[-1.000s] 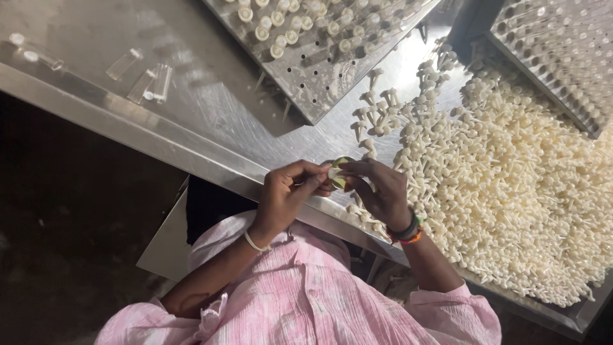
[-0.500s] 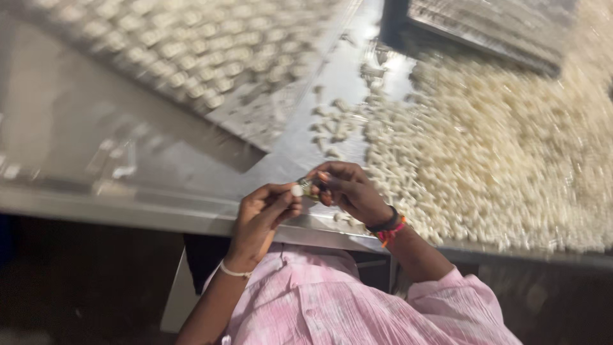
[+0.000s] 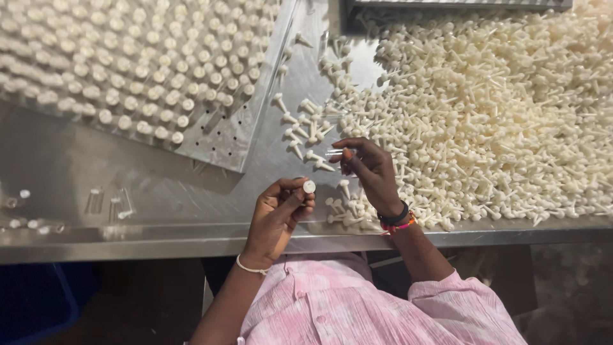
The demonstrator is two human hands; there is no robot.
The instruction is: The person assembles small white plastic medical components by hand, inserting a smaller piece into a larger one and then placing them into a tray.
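Separating: right hand [image 3: 373, 172] left left hand [image 3: 278, 214].

White round-headed peg [image 3: 309, 186], held upright

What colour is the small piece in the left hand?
Off-white, like the loose pile; the small piece shows best in the head view.

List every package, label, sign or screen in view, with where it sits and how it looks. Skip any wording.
None in view: no package, label, sign or screen.
Only loose goods show: a heap of cream plastic pegs on the steel table, and a perforated metal tray of pegs at upper left.
The left hand pinches one white peg; the right hand holds a small clear tube.
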